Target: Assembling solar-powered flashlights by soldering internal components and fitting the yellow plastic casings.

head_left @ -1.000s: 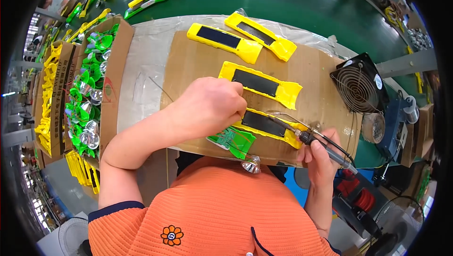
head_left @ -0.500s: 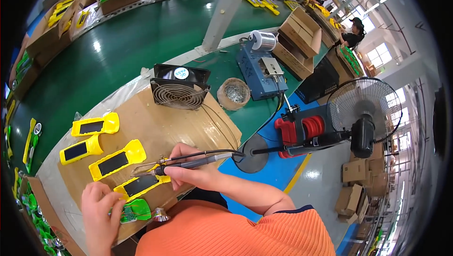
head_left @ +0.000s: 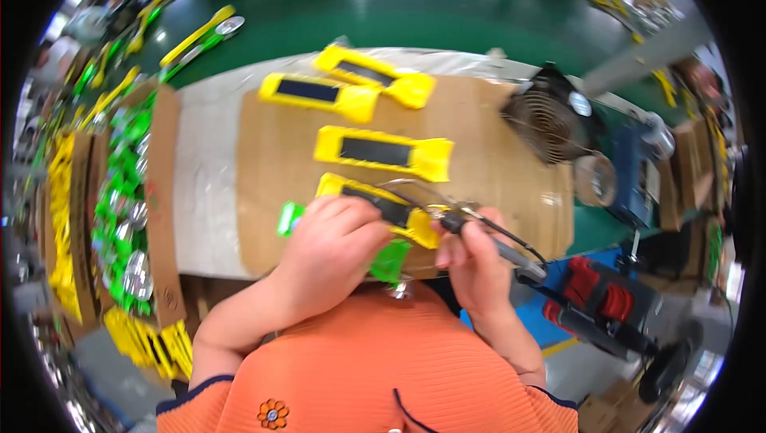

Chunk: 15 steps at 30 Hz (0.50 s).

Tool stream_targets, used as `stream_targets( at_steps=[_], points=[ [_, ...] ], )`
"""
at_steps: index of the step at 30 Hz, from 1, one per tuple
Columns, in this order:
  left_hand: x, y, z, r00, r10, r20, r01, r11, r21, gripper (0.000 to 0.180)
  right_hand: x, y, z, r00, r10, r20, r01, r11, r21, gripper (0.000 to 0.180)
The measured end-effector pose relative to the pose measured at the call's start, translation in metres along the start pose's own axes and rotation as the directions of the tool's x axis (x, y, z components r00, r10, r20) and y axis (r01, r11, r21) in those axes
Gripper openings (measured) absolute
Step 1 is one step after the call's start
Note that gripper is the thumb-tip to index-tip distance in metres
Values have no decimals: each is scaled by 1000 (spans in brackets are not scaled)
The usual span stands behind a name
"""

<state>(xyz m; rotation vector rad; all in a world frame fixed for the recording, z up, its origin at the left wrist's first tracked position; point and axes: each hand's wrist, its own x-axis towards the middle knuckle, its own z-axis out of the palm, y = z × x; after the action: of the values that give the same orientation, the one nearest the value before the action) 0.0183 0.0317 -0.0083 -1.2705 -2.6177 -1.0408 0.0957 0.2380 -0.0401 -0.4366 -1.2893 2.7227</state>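
Note:
My right hand (head_left: 484,269) grips a soldering iron (head_left: 517,257) with a thin wire guide on it, its tip over the nearest yellow housing (head_left: 423,230), which has a dark panel. My left hand (head_left: 335,246) is closed at that housing's near edge, fingers bent. It covers the middle of a green housing (head_left: 389,261), whose ends show on both sides. What its fingertips pinch is hidden and blurred. A small silvery reflector (head_left: 400,289) sits by the green piece, close to my shirt. Another yellow housing (head_left: 383,151) lies just beyond.
Two more yellow housings lie farther back on the cardboard sheet (head_left: 479,106). A small fan (head_left: 550,118), a round solder tub (head_left: 594,179) and a blue solder-feed machine (head_left: 634,170) stand at right. A box of green parts (head_left: 163,210) stands left. Behind runs the green belt (head_left: 447,10).
My view has swung left, so boxes at left came in and the bench looks turned. My left hand has closed over the green housing. The iron stays in my right hand.

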Motion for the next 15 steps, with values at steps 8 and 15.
stream_targets(
  at_steps=[8,15],
  points=[
    [3,-16,4,973,-221,73,227,970,-85,8,8,-20,-42,988,-54,148,78,984,-163,17],
    [20,-6,-1,934,-273,232,233,955,185,7,8,-35,-43,986,85,142,-31,937,-347,16]
  ],
)
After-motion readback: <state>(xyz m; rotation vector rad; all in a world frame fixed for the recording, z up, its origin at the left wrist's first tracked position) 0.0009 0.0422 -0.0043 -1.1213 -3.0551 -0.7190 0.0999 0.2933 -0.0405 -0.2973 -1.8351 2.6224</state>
